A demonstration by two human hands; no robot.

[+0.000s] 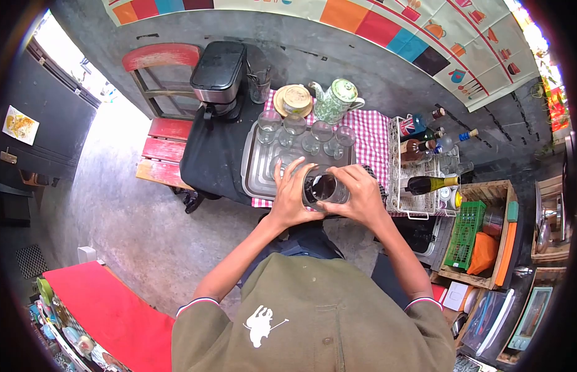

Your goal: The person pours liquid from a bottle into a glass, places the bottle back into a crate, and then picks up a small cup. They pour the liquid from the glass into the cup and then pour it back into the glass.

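A glass container point(325, 188) with dark contents is held between both hands over the front edge of a metal tray point(254, 170). My left hand point(293, 195) wraps its left side, with some fingers spread upward. On its right side, my right hand point(358, 193) curls its fingers and thumb around the glass. Just beyond the hands, several clear glasses point(293, 127) stand on the tray. Behind them are a green patterned teapot point(338, 102) and a round wooden-coloured stand point(293, 101) with something on top.
A coffee maker point(219, 77) stands at the table's left, near a red chair point(167, 146). To the right, a white wire rack point(395, 180) holds several bottles point(430, 184). Beyond it sits a wooden crate point(502, 192) with a green basket point(465, 235).
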